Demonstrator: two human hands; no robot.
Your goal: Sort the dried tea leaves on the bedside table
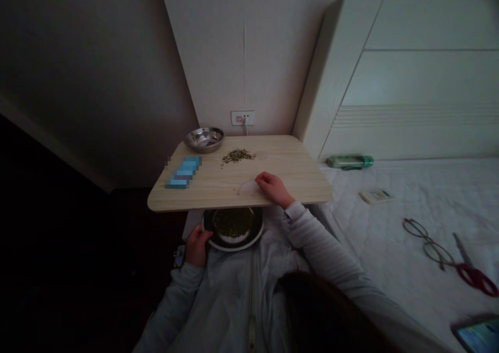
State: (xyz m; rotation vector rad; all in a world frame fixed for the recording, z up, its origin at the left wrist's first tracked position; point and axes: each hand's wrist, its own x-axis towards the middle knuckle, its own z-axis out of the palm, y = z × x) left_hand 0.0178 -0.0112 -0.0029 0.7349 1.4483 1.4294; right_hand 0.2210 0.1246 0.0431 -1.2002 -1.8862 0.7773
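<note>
My left hand (198,245) grips the left rim of a round dish with a dark inside and pale rim (255,234), fingers closed on its edge. The dish sits at my lap, just under the table's front edge, and holds many small green grains (234,221). Over the front of the wooden table (202,192), my right hand (273,187) has its fingers pinched at the edge of a thin, whitish, see-through piece (248,187). A few specks lie by that piece. Farther back on the tabletop is a loose pile of green-brown grains (237,156).
A steel bowl (205,141) stands at the table's back left, with a blurred blue-screened device (184,172) before it. On the bed to the right lie a green bottle (350,161), a pale box-like item (376,196), glasses (429,243), red-handled scissors (476,279) and a phone (480,336).
</note>
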